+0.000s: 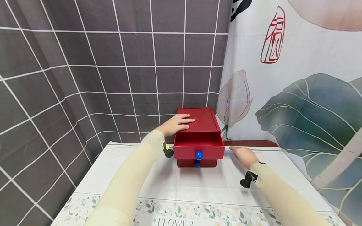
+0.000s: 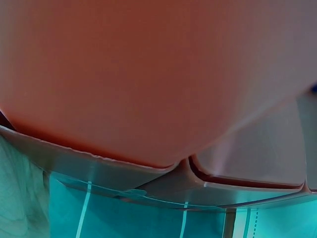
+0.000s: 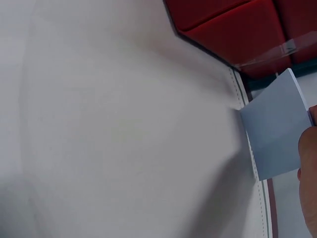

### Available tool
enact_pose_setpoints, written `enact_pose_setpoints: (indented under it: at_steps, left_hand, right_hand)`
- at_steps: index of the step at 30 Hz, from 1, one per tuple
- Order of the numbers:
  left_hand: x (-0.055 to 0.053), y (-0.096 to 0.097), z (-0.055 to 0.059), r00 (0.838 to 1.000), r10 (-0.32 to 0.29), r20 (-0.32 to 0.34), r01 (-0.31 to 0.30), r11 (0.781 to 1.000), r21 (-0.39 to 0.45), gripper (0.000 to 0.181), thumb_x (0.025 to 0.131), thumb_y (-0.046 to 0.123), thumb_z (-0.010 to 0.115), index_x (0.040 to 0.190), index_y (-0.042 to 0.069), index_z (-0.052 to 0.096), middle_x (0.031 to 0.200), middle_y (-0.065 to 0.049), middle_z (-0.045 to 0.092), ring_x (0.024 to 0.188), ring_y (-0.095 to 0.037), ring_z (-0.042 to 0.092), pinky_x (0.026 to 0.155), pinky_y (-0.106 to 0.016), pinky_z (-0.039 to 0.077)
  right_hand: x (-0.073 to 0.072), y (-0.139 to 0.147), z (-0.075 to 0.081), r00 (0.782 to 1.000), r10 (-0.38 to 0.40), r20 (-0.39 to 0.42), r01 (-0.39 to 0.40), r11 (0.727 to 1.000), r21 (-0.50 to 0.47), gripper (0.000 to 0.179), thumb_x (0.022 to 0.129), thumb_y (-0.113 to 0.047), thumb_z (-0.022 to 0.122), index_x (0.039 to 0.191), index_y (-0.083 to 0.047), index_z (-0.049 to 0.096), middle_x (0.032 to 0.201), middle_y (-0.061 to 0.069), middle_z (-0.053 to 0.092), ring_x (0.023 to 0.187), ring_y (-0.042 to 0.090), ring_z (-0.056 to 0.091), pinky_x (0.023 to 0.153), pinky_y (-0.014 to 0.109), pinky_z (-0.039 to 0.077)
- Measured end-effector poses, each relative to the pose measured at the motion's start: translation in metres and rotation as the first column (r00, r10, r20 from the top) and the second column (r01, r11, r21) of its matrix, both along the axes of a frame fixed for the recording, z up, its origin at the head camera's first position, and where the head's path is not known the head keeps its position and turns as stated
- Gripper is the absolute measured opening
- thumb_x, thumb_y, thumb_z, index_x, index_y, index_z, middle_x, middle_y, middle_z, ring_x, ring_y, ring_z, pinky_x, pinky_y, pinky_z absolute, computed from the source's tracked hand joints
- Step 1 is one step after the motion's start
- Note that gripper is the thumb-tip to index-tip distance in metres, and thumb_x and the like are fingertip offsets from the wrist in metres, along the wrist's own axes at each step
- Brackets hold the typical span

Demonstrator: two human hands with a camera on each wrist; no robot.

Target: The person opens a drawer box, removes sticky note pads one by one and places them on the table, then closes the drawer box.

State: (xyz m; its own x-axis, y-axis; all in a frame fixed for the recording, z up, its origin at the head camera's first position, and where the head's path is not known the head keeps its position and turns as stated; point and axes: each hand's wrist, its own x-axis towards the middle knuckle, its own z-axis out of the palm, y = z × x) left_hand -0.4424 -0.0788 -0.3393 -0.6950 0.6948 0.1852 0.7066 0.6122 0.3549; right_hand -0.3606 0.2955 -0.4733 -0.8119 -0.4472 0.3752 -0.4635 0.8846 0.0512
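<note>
A small red drawer cabinet point(image 1: 198, 119) stands on the table, its upper drawer point(image 1: 183, 152) pulled out and its inside visible. Blue round knobs are on both drawers; the lower drawer point(image 1: 185, 163) looks closed. My left hand point(image 1: 175, 124) rests with spread fingers on the left part of the cabinet's top. In the left wrist view, a blurred reddish surface hides most of the scene. To the right of the cabinet, my right hand point(image 1: 244, 156) pinches a thin, flat, pale blue card-like piece point(image 3: 275, 126) by its edge, apart from the cabinet.
A white tablecloth point(image 1: 169, 188) with a floral border covers the table. Behind hangs a dark grey curtain point(image 1: 135, 62) with white grid lines, and at right a white curtain point(image 1: 249, 40) with leaf prints. A brown strip point(image 1: 249, 143) runs along the table's back edge.
</note>
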Motion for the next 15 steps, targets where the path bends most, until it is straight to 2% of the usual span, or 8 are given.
enact_pose_setpoints:
  at_steps: [7,15]
  left_hand:
    - [0.000,0.000,-0.001,1.000,0.009,0.001,-0.009,1.000,0.001,0.052,0.100,0.038,0.052,0.151,0.028,0.049,0.163,-0.004,0.034,0.151,-0.026,0.025,0.122,-0.051,0.020]
    - [0.000,0.000,-0.001,1.000,0.006,0.001,-0.006,1.000,0.010,0.052,0.100,0.037,0.053,0.151,0.028,0.050,0.162,-0.004,0.035,0.150,-0.026,0.026,0.121,-0.052,0.022]
  right_hand:
    - [0.008,0.000,0.000,1.000,0.006,0.011,-0.006,1.000,0.016,0.025,0.087,0.008,0.066,0.109,-0.002,0.069,0.094,0.014,0.075,0.080,0.034,0.073,0.072,0.049,0.059]
    - [0.013,0.001,-0.007,1.000,0.015,0.008,-0.015,0.999,0.043,0.025,0.088,0.006,0.067,0.111,-0.001,0.071,0.093,0.015,0.075,0.079,0.033,0.074,0.073,0.046,0.059]
